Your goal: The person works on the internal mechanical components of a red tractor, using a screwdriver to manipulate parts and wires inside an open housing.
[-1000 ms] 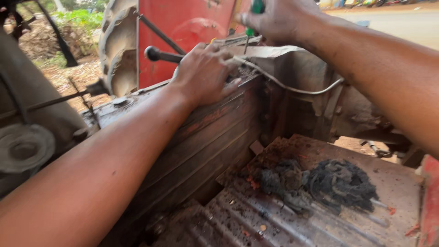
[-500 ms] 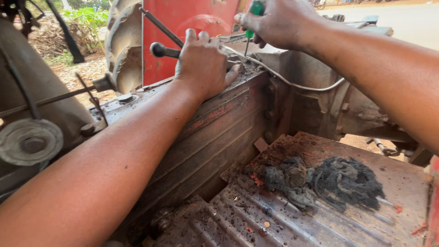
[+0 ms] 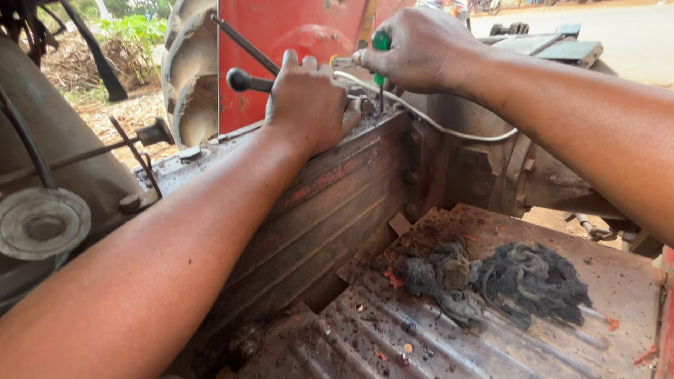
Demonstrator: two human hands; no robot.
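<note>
A green-handled screwdriver (image 3: 380,67) stands nearly upright, its handle wrapped in the right hand (image 3: 420,50), the thin dark shaft pointing down onto the grimy, rust-red metal housing (image 3: 330,203). The left hand (image 3: 307,105) lies palm-down on the housing's top edge, just beside a black-knobbed lever (image 3: 247,81).

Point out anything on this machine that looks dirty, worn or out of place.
A dark, greasy wad of rags lies loose on the ribbed metal footplate, amid grit and red paint flakes. The housing under the left hand is rusty, its paint worn. The right hand grips a green-handled screwdriver.
</note>
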